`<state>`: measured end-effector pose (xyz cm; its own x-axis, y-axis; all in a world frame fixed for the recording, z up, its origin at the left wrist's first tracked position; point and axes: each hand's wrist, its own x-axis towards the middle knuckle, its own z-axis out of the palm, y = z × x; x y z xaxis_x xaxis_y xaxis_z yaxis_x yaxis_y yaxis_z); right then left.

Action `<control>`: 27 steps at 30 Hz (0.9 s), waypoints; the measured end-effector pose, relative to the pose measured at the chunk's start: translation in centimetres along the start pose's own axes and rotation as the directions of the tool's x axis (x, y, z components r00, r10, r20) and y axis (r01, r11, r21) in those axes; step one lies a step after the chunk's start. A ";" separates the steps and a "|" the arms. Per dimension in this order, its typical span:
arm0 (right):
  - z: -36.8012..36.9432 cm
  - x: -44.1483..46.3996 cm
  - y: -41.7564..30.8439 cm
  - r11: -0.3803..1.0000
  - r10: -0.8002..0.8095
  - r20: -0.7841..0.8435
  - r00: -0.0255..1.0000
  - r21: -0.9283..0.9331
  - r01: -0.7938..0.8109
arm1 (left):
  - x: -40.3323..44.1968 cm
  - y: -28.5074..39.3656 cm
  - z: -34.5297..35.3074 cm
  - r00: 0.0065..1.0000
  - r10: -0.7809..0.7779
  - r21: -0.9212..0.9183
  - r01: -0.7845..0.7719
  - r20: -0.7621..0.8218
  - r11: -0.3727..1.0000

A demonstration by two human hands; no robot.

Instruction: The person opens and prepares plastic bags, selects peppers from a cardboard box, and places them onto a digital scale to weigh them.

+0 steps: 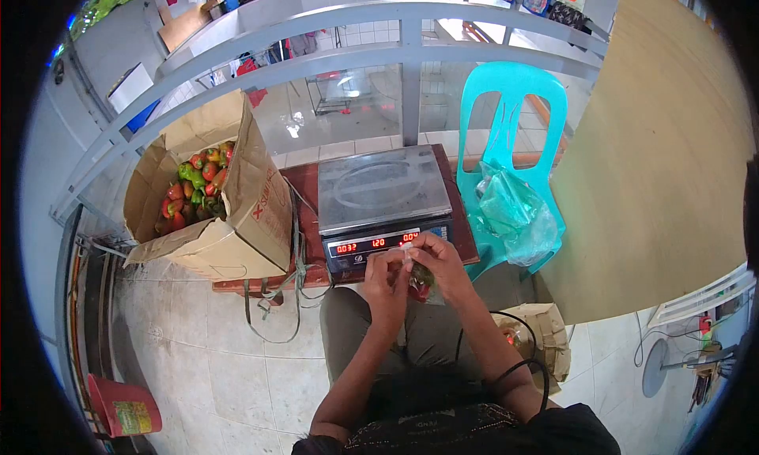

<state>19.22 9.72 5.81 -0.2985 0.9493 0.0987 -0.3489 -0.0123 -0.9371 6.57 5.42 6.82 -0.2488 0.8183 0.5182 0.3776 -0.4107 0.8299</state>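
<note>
A small transparent plastic bag (421, 283) with red and green peppers in it hangs below my fingers, over my lap. My left hand (386, 287) pinches its gathered top from the left. From the other side, my right hand (443, 267) grips the same whitish neck of the bag, fingertips close to those of my left hand. Just beyond both hands stands a digital scale (383, 188) with a bare metal pan and lit red digits. My hands cover part of its display, and the bag's lower part is partly hidden.
Left of the scale, an open cardboard box (257, 210) holds many peppers. A teal plastic chair (514, 99) on the right carries plastic bags (510, 210). Another cardboard box (553, 336) sits by my right side. A metal railing (411, 83) runs behind; a red bin (126, 405) is lower left.
</note>
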 end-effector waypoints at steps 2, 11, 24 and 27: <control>0.2 -0.1 -0.3 0.996 -0.027 -0.016 0.999 -0.087 0.026 | -0.1 -0.5 0.2 0.997 -0.073 -0.004 0.073 -0.002 0.997; 2.3 -1.4 -2.1 0.751 -0.361 0.008 0.932 -0.591 0.296 | 0.8 0.4 -1.1 0.993 0.084 -0.014 -0.083 0.083 0.996; 4.0 -1.4 -2.2 0.765 -0.338 0.101 0.936 -0.550 0.336 | 2.3 2.0 -2.5 0.997 0.049 0.025 -0.047 -0.056 0.999; 3.5 -1.9 -1.0 0.811 -0.305 0.096 0.948 -0.495 0.311 | 2.3 2.3 -3.0 0.998 0.032 0.039 -0.031 -0.044 0.999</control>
<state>17.04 6.80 7.75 -0.2616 0.8732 0.4111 0.0643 0.4408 -0.8953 4.24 5.12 10.53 -0.2758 0.7860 0.5534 0.4193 -0.4197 0.8050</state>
